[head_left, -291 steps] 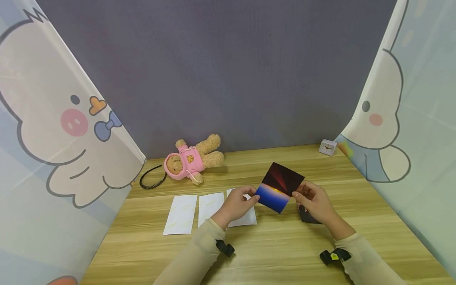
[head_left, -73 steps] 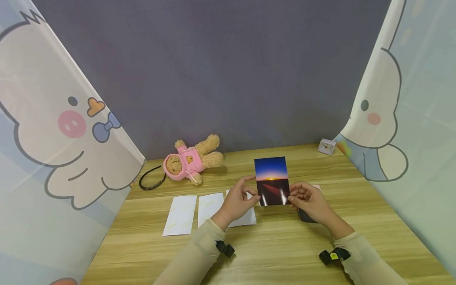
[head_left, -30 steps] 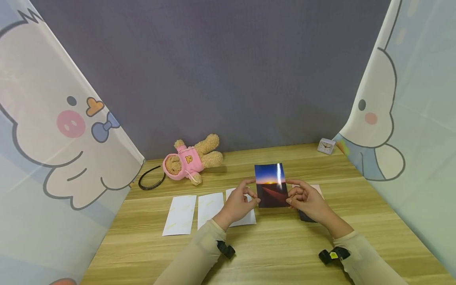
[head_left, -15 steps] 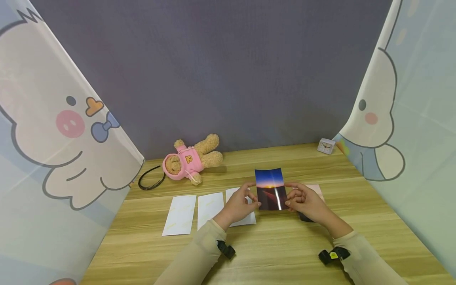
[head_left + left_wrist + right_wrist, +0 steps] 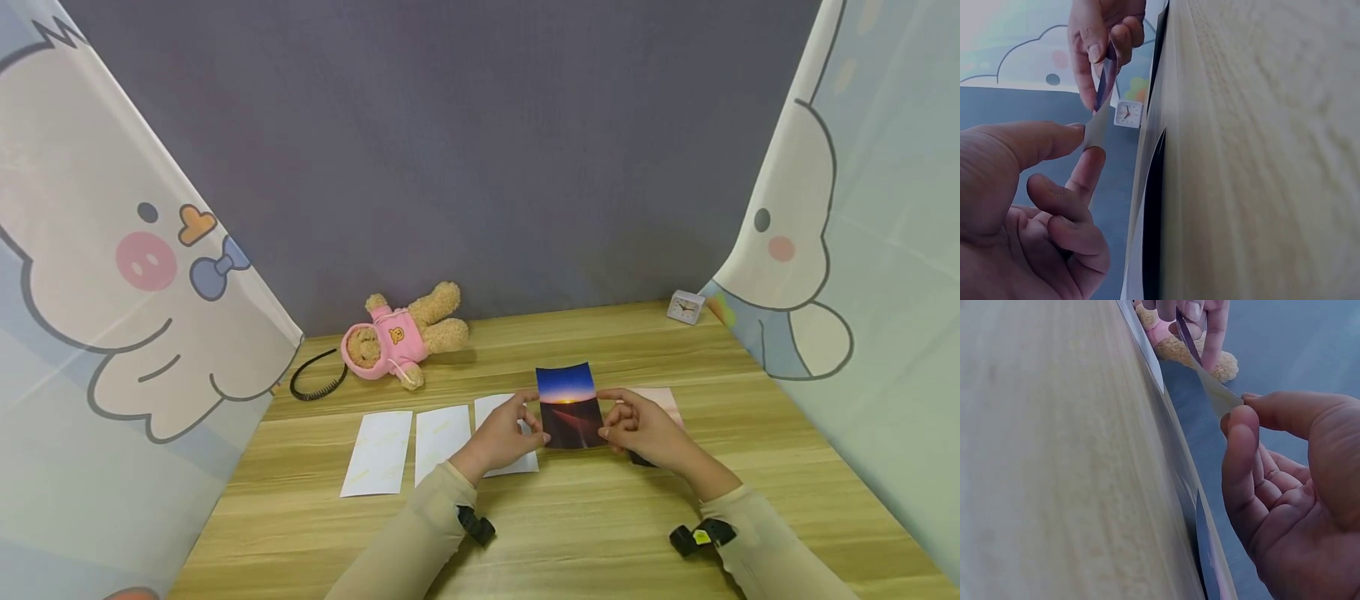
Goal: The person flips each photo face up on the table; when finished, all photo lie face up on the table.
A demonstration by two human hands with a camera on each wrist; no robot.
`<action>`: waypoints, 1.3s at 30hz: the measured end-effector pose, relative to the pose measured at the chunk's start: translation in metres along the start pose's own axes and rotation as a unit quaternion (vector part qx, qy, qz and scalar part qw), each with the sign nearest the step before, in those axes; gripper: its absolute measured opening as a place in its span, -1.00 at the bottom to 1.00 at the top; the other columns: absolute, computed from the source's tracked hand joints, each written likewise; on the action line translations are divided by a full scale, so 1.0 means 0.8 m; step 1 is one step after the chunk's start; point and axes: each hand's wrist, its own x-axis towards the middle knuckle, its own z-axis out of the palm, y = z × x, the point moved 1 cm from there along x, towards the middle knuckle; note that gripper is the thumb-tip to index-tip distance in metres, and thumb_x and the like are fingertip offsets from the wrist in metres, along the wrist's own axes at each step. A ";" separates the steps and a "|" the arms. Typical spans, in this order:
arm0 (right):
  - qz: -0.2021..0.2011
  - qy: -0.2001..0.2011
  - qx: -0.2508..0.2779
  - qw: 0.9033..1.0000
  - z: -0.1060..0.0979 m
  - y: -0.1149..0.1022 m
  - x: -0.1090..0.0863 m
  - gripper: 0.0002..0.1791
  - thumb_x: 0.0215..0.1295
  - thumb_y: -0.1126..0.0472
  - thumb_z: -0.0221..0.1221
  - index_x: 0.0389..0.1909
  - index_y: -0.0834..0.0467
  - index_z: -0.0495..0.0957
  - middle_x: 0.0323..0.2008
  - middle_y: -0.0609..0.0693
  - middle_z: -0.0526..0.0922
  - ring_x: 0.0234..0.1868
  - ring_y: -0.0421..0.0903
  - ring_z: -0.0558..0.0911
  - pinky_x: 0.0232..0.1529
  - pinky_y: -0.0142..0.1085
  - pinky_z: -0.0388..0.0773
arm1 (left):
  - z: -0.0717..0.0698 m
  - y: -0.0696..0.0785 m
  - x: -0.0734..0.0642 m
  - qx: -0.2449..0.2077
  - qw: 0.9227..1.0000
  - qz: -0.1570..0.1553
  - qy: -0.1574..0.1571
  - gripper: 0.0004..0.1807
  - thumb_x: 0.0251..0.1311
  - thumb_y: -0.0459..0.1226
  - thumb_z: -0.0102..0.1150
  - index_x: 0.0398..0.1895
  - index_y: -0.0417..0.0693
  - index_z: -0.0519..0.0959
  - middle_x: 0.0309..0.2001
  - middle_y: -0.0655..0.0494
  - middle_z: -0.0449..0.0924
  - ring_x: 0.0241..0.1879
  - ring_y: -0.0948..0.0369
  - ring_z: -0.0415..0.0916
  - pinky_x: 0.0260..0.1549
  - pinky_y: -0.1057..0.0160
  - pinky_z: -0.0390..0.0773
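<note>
A glossy sunset photo print (image 5: 568, 408), blue above and dark below, is held between both hands in the head view. My left hand (image 5: 498, 437) pinches its left edge with thumb and finger. At the opposite edge, my right hand (image 5: 648, 433) pinches it the same way. Both wrist views show the print's pale back side and its slight curve, above the tabletop. Another print (image 5: 662, 402), pale pink with a dark lower part, lies on the table, partly hidden by my right hand.
White sheets (image 5: 377, 454) lie in a row left of the photo, the rightmost partly covered by my left hand. Behind them are a teddy bear (image 5: 405, 333) in a pink hoodie and a black headband (image 5: 318, 387). A small white clock (image 5: 686, 307) stands at the back right.
The photo, earlier tilted with its blue end down, was turned so the blue is on top. Since then both hands have lowered it toward the table, its top leaning back.
</note>
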 end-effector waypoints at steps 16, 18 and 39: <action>0.043 -0.029 -0.048 0.997 0.000 0.007 -0.001 -0.28 0.46 0.23 0.33 0.49 0.34 0.23 -0.31 0.19 0.65 -0.69 -0.13 0.49 -0.81 -0.36 0.33 | 0.002 -0.003 0.001 0.010 0.999 -0.020 -0.036 -0.52 0.35 -0.14 0.42 0.23 -0.11 0.56 0.01 0.26 0.68 -0.66 0.28 0.40 0.02 0.14 0.49; 0.043 -0.033 -0.050 0.997 0.000 0.007 -0.001 -0.28 0.46 0.24 0.33 0.49 0.35 0.22 -0.30 0.19 0.66 -0.69 -0.13 0.49 -0.81 -0.36 0.33 | 0.002 -0.003 0.002 0.009 0.999 -0.020 -0.037 -0.66 0.34 -0.14 0.43 0.06 -0.08 0.62 0.10 0.24 0.65 -0.64 0.27 0.47 0.17 0.06 0.45; 0.054 -0.055 -0.067 0.995 0.002 0.007 -0.005 -0.23 0.42 0.26 0.35 0.49 0.42 0.19 -0.36 0.12 0.66 -0.75 -0.23 0.42 -0.78 -0.40 0.34 | 0.010 0.003 0.002 0.055 0.996 -0.047 -0.042 -0.18 0.29 -0.14 0.49 0.51 -0.23 0.35 -0.38 0.37 0.64 0.17 0.20 0.57 0.39 -0.06 0.35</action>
